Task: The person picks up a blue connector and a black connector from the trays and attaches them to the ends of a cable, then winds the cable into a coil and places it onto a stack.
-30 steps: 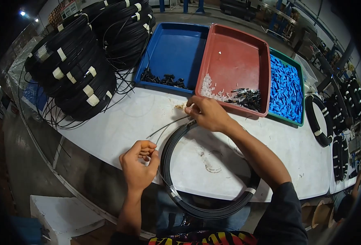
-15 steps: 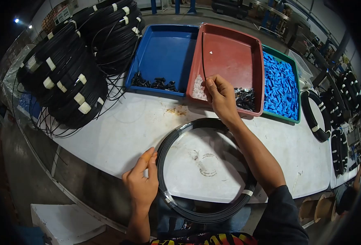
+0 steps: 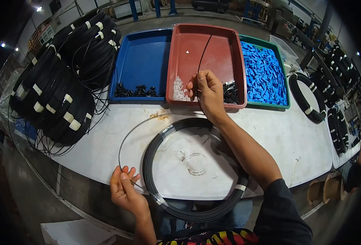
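Observation:
A coil of black cable point(image 3: 148, 163) lies on the white table, its lower part past the front edge, with pale tape around it. My left hand point(image 3: 128, 190) is at the coil's left side, thumb and fingers closed on a loose cable end point(image 3: 120, 143) that curves up and away. My right hand point(image 3: 207, 90) is above the near edge of the red tray point(image 3: 225, 34), pinching another length of thin black cable point(image 3: 201, 57) that rises over the tray. White small parts point(image 3: 179, 90) and dark metallic parts point(image 3: 230, 93) lie in that tray on either side of this hand.
On the left stand tall stacks of taped black coils point(image 3: 52, 98). A blue tray point(image 3: 121, 65) with black parts point(image 3: 137, 91) and a green tray point(image 3: 287, 92) of blue pieces point(image 3: 264, 73) flank the red one. Another coil point(image 3: 296, 96) lies at right.
My left hand has moved left and down, away from the coil, and a curved loose cable now shows in it. My right hand has turned with its cable. The view has shifted.

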`<action>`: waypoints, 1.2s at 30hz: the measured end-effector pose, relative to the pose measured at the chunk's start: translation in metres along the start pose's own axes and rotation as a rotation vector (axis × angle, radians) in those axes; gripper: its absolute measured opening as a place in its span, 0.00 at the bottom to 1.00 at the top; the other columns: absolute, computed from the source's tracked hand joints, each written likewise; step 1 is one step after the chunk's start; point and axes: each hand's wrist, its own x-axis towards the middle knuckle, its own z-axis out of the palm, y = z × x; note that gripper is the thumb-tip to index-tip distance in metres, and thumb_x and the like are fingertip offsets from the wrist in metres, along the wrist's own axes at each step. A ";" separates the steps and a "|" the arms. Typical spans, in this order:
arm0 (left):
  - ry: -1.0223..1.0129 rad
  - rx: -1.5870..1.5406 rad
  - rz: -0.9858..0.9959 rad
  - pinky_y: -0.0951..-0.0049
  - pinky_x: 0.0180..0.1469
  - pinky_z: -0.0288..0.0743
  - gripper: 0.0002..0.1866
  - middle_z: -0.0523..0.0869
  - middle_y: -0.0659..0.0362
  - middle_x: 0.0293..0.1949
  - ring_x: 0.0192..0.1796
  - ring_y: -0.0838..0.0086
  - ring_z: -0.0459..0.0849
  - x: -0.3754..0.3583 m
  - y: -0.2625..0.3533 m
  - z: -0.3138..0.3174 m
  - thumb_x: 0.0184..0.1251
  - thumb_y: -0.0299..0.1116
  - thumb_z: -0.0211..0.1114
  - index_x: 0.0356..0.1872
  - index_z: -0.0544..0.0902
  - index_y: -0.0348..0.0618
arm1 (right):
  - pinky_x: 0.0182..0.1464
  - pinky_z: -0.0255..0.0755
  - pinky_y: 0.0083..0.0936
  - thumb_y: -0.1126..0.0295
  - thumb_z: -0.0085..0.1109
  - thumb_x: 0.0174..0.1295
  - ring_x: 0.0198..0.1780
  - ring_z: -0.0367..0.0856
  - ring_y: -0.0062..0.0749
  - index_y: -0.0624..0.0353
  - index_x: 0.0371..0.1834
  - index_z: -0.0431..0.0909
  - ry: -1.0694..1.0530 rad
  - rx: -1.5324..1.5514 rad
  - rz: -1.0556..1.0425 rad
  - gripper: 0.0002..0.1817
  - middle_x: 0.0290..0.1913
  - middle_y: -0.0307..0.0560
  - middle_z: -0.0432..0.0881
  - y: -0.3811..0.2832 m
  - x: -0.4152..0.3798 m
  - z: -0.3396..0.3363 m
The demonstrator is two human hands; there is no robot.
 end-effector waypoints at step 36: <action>-1.135 0.626 0.256 0.61 0.64 0.77 0.34 0.84 0.37 0.59 0.62 0.45 0.84 0.071 0.026 0.055 0.58 0.17 0.65 0.70 0.73 0.35 | 0.43 0.70 0.21 0.72 0.47 0.81 0.34 0.70 0.18 0.61 0.52 0.75 -0.642 -0.691 0.239 0.07 0.33 0.34 0.73 -0.060 0.011 0.013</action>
